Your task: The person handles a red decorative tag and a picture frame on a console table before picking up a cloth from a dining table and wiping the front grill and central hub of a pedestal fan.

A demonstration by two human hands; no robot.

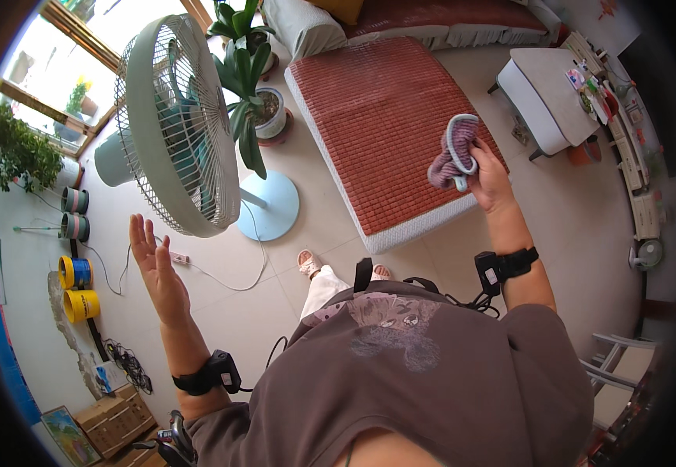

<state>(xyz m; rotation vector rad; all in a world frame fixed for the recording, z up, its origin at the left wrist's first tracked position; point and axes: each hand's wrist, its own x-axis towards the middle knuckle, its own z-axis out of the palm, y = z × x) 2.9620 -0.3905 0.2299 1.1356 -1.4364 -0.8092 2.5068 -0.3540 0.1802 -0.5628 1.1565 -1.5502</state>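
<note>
My right hand (490, 174) grips a crumpled purple cloth with pale blue edging (458, 150), held up at the right over a daybed. My left hand (161, 274) is raised at the left with its fingers apart and nothing in it. Just above it is the head of a grey-green standing fan (177, 125), its wire grille turned to the right. The fan's round pale blue base (274, 207) rests on the tiled floor. A reddish-brown tile-pattern mat (396, 134) covers the top of the daybed.
Potted plants (271, 111) stand behind the fan. A white cable (244, 287) runs across the floor to a power strip (179, 257). Yellow buckets (81, 305) line the left wall. At the right are a low white table (542, 87) and a folding step stool (618, 373).
</note>
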